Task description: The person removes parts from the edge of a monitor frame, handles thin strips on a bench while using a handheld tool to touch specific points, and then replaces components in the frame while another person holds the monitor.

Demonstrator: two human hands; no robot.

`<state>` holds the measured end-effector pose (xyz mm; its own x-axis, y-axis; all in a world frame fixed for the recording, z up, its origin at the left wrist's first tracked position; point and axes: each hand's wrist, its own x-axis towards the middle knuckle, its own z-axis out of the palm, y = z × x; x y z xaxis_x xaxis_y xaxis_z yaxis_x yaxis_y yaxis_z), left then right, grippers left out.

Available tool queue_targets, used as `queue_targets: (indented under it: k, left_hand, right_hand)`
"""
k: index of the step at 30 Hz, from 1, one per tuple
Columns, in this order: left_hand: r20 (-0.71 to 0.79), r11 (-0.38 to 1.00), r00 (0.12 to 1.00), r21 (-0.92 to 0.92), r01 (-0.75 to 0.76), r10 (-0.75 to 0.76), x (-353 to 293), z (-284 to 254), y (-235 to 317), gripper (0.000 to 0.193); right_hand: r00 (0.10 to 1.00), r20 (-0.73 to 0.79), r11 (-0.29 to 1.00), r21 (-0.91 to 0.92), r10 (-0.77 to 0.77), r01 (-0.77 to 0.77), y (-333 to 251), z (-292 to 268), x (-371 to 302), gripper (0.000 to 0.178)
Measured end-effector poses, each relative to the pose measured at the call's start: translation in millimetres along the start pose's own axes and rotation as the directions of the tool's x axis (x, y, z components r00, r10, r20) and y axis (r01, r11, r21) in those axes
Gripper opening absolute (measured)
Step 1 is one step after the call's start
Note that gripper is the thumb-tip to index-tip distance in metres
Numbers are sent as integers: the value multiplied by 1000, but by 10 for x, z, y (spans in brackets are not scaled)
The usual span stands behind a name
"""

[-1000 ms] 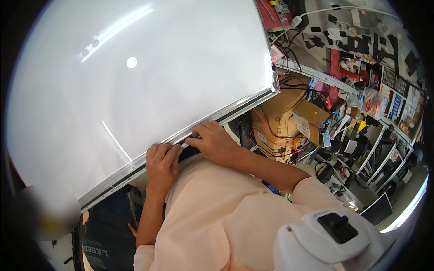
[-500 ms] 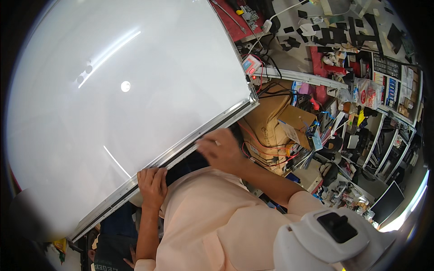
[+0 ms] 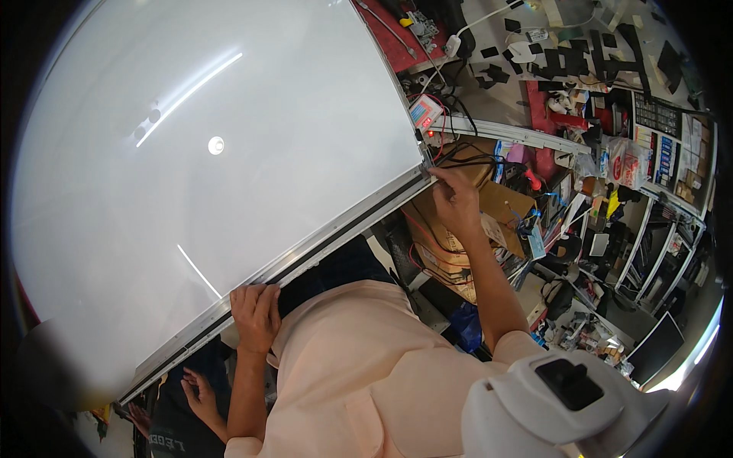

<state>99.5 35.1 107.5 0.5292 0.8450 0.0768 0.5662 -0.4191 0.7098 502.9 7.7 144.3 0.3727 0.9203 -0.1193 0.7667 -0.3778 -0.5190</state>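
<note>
A large glossy white panel (image 3: pixel 275 175) with a metal frame along its near edge (image 3: pixel 336 235) spreads across the left and middle. My left hand (image 3: pixel 256 314) is closed over that frame edge, its fingers curled onto the top. Farther right, my right hand (image 3: pixel 456 200) reaches the panel's near right corner (image 3: pixel 426 164). Its index finger and thumb are at the corner piece, with the other fingers bent in; the thumb's contact is partly hidden.
Another person's hand (image 3: pixel 200 393) shows below the panel at lower left. Right of the panel are tangled cables (image 3: pixel 462 156), a small boxed device (image 3: pixel 424 111) with a red light beside it, a cardboard box (image 3: pixel 508 202) and cluttered shelves (image 3: pixel 668 229).
My right hand has moved right and away from me, from mid-edge to the panel's corner. My left hand stays on the frame. The other person's hand has risen at lower left.
</note>
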Motion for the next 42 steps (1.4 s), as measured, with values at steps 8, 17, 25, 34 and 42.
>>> queue_targets:
  k: [8,17,25,34,42]
  left_hand:
    - [12,999,999,-10,44,-44,23,-23,35,15]
    - [-9,999,999,-15,34,-34,28,-13,30,14]
    - [-7,999,999,-5,36,-36,-1,-7,13,16]
    - [-1,1000,1000,-6,10,-10,-1,-6,3,17]
    - [3,1000,1000,-6,-1,1,-1,-15,0,16]
  right_hand:
    - [992,72,976,183,106,-118,102,-30,99,24]
    - [943,234,848,424,237,-318,276,-48,180,25]
    - [922,302,934,187,240,-305,184,-178,290,24]
    - [822,534,977,-36,195,-209,99,-335,546,30]
    - [819,521,965,-36,239,-259,45,-321,588,27]
